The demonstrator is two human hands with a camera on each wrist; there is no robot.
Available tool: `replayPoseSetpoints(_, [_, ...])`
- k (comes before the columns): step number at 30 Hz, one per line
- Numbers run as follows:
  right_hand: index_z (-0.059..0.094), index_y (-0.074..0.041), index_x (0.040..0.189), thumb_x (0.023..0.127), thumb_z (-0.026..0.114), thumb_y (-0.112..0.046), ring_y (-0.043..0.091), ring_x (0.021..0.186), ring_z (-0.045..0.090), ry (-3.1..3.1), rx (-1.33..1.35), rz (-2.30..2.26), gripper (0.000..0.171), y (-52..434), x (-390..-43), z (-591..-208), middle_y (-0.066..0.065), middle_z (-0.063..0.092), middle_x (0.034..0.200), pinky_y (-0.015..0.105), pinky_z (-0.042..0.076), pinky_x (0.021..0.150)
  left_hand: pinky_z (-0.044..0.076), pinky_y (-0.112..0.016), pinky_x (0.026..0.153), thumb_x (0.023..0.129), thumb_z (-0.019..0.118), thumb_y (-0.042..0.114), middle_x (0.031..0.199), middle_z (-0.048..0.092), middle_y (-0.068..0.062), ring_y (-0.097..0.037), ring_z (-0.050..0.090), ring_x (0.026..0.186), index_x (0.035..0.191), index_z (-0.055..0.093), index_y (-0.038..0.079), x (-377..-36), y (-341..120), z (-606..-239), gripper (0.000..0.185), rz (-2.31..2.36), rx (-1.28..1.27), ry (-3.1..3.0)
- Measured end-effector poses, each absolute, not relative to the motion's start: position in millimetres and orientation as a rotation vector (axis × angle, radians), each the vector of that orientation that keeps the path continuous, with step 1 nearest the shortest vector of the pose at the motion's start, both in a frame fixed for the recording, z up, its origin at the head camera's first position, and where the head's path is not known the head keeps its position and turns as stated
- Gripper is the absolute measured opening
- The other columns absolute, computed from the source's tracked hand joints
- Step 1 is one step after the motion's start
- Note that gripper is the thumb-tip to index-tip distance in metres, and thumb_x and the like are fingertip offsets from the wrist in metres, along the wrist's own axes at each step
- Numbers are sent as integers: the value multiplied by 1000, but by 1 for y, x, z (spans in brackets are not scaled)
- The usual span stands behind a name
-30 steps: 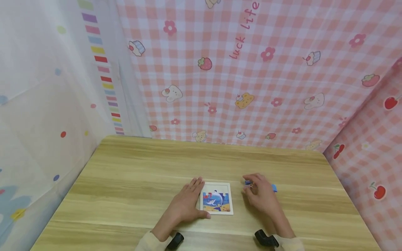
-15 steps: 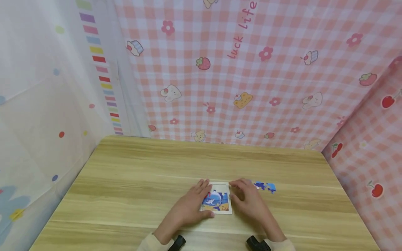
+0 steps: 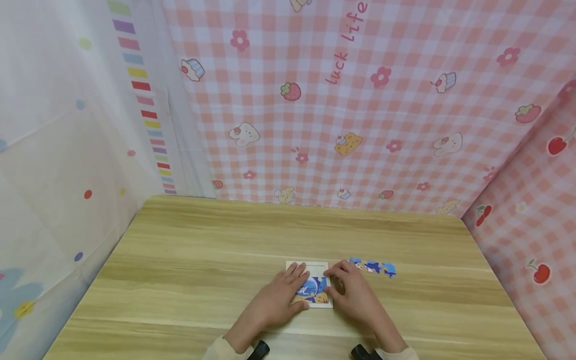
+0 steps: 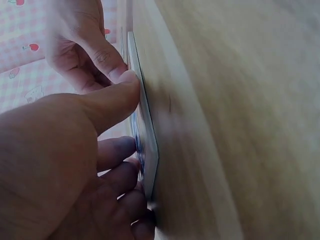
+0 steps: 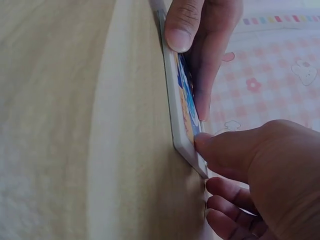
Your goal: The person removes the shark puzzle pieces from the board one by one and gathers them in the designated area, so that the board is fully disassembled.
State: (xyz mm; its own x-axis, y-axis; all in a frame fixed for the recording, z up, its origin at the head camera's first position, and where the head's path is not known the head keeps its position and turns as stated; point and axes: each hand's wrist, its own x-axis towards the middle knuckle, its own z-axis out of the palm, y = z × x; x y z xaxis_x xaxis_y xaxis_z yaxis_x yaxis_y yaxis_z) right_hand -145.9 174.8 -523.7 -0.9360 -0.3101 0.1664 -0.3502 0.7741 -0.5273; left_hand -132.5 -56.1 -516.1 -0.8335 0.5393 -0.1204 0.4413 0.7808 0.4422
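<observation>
A small white-framed jigsaw board lies on the table, with a dolphin picture filling its lower part and a pale bare strip along its top. My left hand rests across its left side, fingers fairly straight over the picture and thumb at the near edge. At the right edge, my right hand touches the board with thumb and index fingertips, a gap between them. In the right wrist view, the right thumb presses on the picture beside the frame; the other fingers bend loosely beyond it.
Loose blue puzzle pieces lie in a row just right of the board, behind my right hand. The wood-grain table ends at a pink checked curtain, with a white curtain at left.
My right hand has moved left from the loose pieces to the board's right edge, uncovering the row of pieces. The left hand has slid right, further over the picture.
</observation>
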Motion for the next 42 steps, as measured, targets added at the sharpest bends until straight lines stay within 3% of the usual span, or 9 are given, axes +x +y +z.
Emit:
replayPoseSetpoints(14, [75,-18,101,86,83,-13,8,89,46,-2939,441,941,17,168,-149,-522,-8,59,98,25,44,78,23,-46,131,100,61,45,172,23,-1,-23,20,160,160,37,15,-133,-58,-518,71,606,747,2740])
replayPoseSetpoints(24, [70,-18,101,86,83,-12,8,89,49,-2929,435,965,21,165,-151,-521,-9,61,97,26,48,79,25,-46,130,100,62,45,171,24,-2,-23,21,160,159,38,15,-135,-58,-516,71,618,745,2741])
replayPoseSetpoints(36, [69,-16,98,83,83,-6,6,77,57,-2914,521,996,23,164,-149,-517,-6,66,87,19,51,69,24,-45,131,99,64,44,171,25,-1,-22,22,160,159,39,15,-132,-57,-516,71,639,742,2737])
replayPoseSetpoints(42, [70,-13,103,83,83,-6,7,80,57,-2933,560,999,25,167,-147,-516,-6,64,90,19,52,69,24,-45,131,98,65,43,171,27,-1,-22,22,159,158,41,14,-131,-55,-516,71,666,730,2729])
